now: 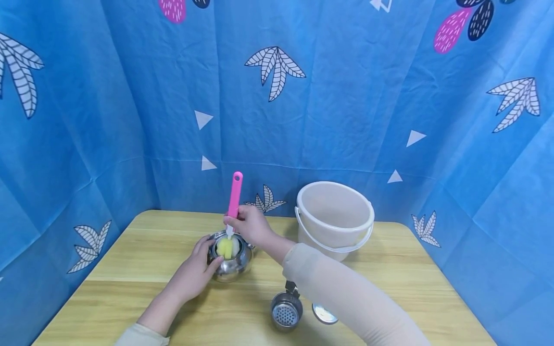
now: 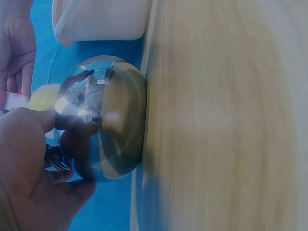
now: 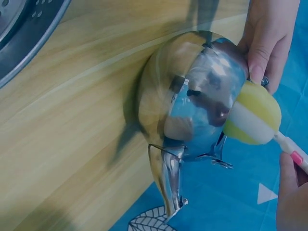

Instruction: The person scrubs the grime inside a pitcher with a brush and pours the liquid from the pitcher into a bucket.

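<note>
A shiny round steel teapot stands on the table, its spout showing in the right wrist view. My left hand grips it at the rim, thumb on the near side and fingers around the far side. In my right hand is a sponge brush with a pink handle, pinched low near its white neck. The handle points up. Its yellow and white sponge head sits in the pot's mouth, partly sticking out above the rim. The pot's inside is mostly hidden.
A white bucket with its handle hanging down stands at the back right. Nearer me are a metal strainer with a perforated bottom and a round metal lid, partly behind my right sleeve. Blue patterned cloth hangs around the wooden table.
</note>
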`<action>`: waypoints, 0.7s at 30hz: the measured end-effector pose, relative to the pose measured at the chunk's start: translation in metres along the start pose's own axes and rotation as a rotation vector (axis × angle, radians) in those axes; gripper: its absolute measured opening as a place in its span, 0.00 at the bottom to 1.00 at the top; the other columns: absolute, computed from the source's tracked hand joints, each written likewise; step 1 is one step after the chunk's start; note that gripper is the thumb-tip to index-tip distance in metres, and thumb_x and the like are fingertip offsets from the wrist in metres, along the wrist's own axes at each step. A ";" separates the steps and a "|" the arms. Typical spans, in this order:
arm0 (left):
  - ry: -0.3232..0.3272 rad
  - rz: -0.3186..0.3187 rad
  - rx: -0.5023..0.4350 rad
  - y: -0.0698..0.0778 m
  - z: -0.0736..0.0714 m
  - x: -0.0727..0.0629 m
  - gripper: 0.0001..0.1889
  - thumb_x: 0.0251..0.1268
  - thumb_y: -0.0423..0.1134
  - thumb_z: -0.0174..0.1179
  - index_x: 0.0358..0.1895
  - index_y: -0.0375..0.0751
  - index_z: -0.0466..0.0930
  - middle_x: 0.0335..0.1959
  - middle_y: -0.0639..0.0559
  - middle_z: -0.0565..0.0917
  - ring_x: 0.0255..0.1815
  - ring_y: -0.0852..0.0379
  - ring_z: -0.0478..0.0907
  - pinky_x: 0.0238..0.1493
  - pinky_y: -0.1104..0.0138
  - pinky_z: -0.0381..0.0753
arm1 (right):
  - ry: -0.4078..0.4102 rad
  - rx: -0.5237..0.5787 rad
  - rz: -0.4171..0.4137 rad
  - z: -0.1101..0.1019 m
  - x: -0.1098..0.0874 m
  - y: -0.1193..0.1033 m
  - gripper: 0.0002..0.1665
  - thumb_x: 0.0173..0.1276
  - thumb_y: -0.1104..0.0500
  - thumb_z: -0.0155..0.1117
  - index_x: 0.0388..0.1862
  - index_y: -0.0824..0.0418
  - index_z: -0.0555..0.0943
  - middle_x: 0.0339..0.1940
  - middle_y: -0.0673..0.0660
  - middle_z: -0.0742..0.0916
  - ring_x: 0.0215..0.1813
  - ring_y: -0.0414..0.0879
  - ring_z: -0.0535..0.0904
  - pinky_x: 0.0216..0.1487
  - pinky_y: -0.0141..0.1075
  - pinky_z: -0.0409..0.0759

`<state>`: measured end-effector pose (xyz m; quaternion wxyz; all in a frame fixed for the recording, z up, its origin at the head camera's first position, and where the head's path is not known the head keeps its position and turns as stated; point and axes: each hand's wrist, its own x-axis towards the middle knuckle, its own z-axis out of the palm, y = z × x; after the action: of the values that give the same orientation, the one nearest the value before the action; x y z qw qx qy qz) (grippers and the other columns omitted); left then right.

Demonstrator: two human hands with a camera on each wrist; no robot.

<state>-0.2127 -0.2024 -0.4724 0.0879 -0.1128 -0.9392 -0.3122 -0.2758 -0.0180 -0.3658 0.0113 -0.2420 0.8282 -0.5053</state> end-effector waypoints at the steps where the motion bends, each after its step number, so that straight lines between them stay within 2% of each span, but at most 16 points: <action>1: 0.000 0.001 0.001 0.000 0.000 0.000 0.38 0.79 0.58 0.45 0.75 0.27 0.55 0.79 0.32 0.50 0.69 0.31 0.66 0.68 0.41 0.68 | 0.005 0.003 0.001 0.000 0.000 0.000 0.09 0.72 0.57 0.65 0.45 0.60 0.87 0.27 0.52 0.86 0.23 0.38 0.72 0.22 0.27 0.72; 8: 0.001 0.000 0.000 0.002 -0.002 -0.002 0.37 0.79 0.56 0.46 0.75 0.27 0.55 0.79 0.32 0.50 0.69 0.30 0.66 0.67 0.40 0.68 | 0.059 0.017 -0.004 0.004 -0.001 0.005 0.09 0.72 0.56 0.65 0.43 0.60 0.87 0.29 0.49 0.88 0.25 0.38 0.74 0.26 0.28 0.75; 14: -0.005 -0.009 -0.004 0.003 -0.001 -0.001 0.37 0.79 0.56 0.46 0.75 0.27 0.55 0.79 0.32 0.50 0.70 0.31 0.66 0.67 0.40 0.67 | 0.110 0.044 0.009 0.005 -0.005 0.008 0.10 0.72 0.54 0.65 0.43 0.58 0.88 0.33 0.48 0.89 0.31 0.39 0.79 0.34 0.28 0.80; 21: -0.013 -0.023 -0.010 0.004 -0.002 -0.001 0.37 0.79 0.55 0.47 0.75 0.28 0.55 0.79 0.33 0.50 0.70 0.30 0.65 0.67 0.39 0.67 | 0.142 0.102 0.001 0.007 -0.007 0.011 0.10 0.72 0.54 0.65 0.43 0.58 0.87 0.32 0.51 0.89 0.27 0.38 0.76 0.29 0.28 0.77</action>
<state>-0.2105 -0.2002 -0.4689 0.0779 -0.1043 -0.9393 -0.3174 -0.2718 -0.0168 -0.3797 -0.0350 -0.2043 0.8002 -0.5628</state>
